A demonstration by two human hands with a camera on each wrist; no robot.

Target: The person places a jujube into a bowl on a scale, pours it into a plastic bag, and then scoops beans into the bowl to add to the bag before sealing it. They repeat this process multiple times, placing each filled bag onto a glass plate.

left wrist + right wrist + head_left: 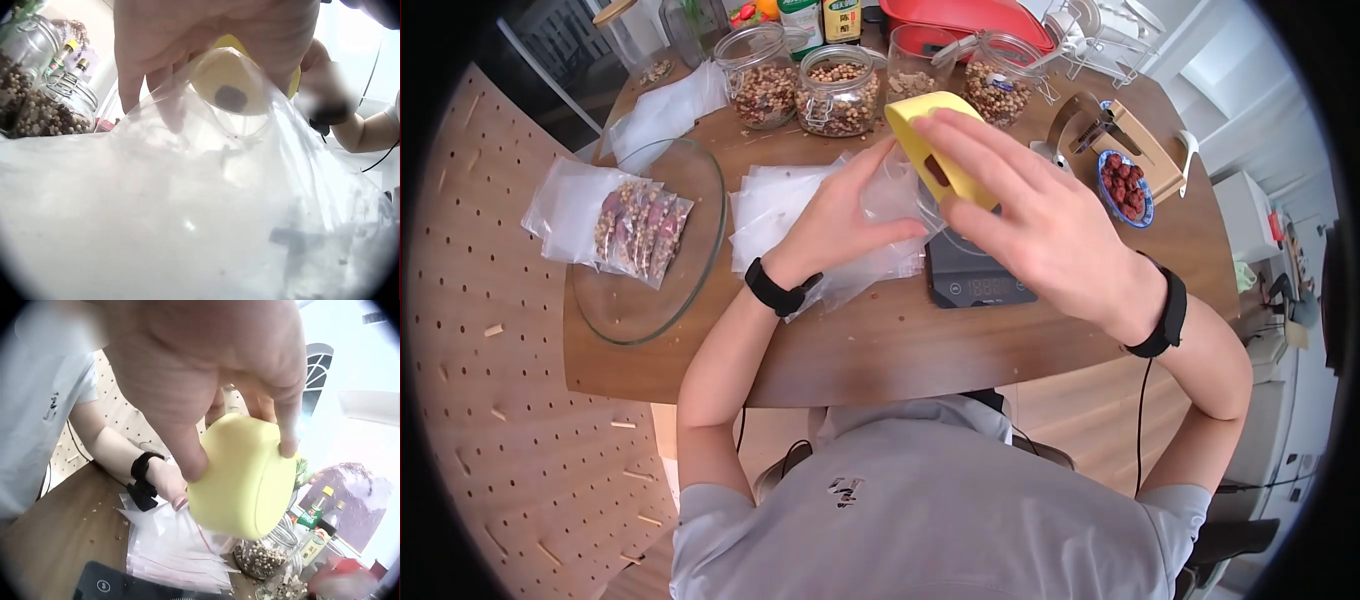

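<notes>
My right hand (1050, 225) grips a yellow cup-shaped container (240, 478), tilted toward the left hand. A dark reddish-brown piece (938, 170) shows inside it. My left hand (835, 220) holds a clear plastic bag (156, 200), thumb and fingers spread apart at its mouth. In the left wrist view the yellow container's opening shows behind the bag's clear film, close to its upper edge. Below the left hand lies a pile of clear bags (765, 215). Under the right hand is a black digital scale (980, 285), partly covered.
At left, a filled bag of beans (640, 230) lies over a glass plate (715, 255). Along the back stand jars of mixed beans (837, 95), bottles (842, 22) and a red tray (970, 15). At right are a blue-patterned bowl (1135, 222) of dried red fruit and a wooden stand (1145, 150).
</notes>
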